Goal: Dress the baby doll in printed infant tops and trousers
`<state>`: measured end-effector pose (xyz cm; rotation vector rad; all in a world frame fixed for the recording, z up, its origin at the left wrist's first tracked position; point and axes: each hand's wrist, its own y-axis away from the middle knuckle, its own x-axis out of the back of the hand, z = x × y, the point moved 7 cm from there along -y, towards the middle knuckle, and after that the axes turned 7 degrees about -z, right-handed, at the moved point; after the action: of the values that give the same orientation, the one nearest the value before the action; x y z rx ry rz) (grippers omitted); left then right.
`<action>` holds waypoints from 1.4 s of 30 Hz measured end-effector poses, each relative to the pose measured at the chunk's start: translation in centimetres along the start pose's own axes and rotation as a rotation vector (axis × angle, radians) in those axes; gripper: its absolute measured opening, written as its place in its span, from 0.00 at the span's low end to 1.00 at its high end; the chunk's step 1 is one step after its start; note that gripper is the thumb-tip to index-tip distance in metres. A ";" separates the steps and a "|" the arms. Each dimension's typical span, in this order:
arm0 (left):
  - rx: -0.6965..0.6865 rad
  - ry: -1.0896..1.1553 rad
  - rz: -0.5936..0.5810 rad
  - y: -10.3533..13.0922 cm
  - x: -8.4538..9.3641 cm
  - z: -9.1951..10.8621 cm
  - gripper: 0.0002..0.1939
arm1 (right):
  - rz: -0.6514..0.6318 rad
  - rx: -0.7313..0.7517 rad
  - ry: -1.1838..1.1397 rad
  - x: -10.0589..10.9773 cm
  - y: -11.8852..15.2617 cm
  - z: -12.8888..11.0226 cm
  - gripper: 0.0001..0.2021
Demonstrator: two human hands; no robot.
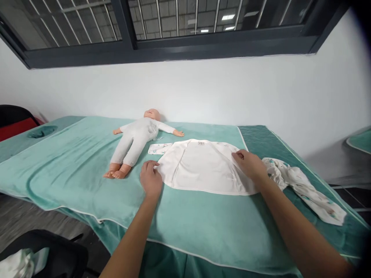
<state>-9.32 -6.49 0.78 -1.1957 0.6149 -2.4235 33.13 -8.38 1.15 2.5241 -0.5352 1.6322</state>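
A white baby shirt (203,170) lies spread out on the green bed cover, its inside facing up and a small label at the neck. One printed sleeve (160,149) sticks out to the left. My left hand (151,178) is at the shirt's left edge, its curled fingers closed on the fabric. On the other side, my right hand (249,164) pinches the cloth near the right shoulder and covers part of that side. A baby doll (137,135) in a white body suit lies face up, left of the shirt and beyond my left hand.
Crumpled printed baby trousers (307,187) lie at the right of the bed. The green cover (72,166) hangs over the front edge. A black chair (58,247) with cloth on it stands at the lower left. A white wall (203,92) and barred window rise behind.
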 end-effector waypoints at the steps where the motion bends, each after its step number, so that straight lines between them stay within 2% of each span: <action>1: -0.002 -0.002 -0.003 0.0 0.0 0.0 0.16 | -0.037 -0.024 -0.009 -0.3 0.2 0.5 0.19; 3: -0.004 -0.002 -0.008 0.0 -0.1 0.0 0.16 | -0.050 -0.037 -0.047 -0.6 0.5 1.0 0.18; 6: -0.008 -0.008 -0.006 -0.1 -0.1 0.0 0.16 | -0.004 -0.012 -0.125 -0.5 0.6 1.5 0.16; 10: 0.003 -0.003 -0.015 -0.1 -0.2 -0.1 0.15 | 0.230 -0.020 -0.174 1.5 0.5 4.2 0.12; 12: 0.011 0.003 -0.018 -0.2 -0.3 -0.2 0.14 | 0.288 -0.068 -0.123 2.2 0.6 5.8 0.14; 15: 0.019 0.002 -0.012 -0.2 -0.2 -0.3 0.13 | 0.214 -0.165 -0.009 2.2 0.8 7.4 0.18; 20: 0.027 0.015 -0.023 -0.2 -0.2 -0.3 0.12 | 0.078 -0.290 0.105 1.8 1.6 7.9 0.28; 22: 0.035 0.015 -0.031 -0.3 -0.2 -0.3 0.11 | 0.051 -0.276 0.082 1.6 1.6 7.9 0.25; 24: 0.039 0.017 -0.035 -0.3 -0.2 -0.3 0.11 | 0.081 -0.240 -0.023 1.8 1.4 8.0 0.19; 27: 0.031 0.027 -0.031 -0.4 -0.3 -0.3 0.11 | 0.230 -0.235 -0.182 2.8 1.3 8.5 0.14; 30: 0.026 0.033 -0.029 -0.4 -0.4 -0.3 0.10 | 0.388 -0.255 -0.400 3.6 1.1 9.0 0.15; 33: 0.022 0.033 -0.029 -0.4 -0.4 -0.4 0.10 | 0.462 -0.250 -0.576 3.6 0.7 9.4 0.17; 36: 0.025 0.025 -0.031 -0.4 -0.5 -0.5 0.10 | 0.440 -0.237 -0.567 2.9 0.2 9.8 0.21; 42: 0.023 0.031 -0.026 -0.5 -0.5 -0.5 0.10 | 0.448 -0.066 -0.419 2.8 -0.6 9.7 0.24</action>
<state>-9.49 -5.75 0.47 -1.1657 0.5822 -2.4689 42.79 -11.02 -0.40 2.8488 -1.2480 1.1386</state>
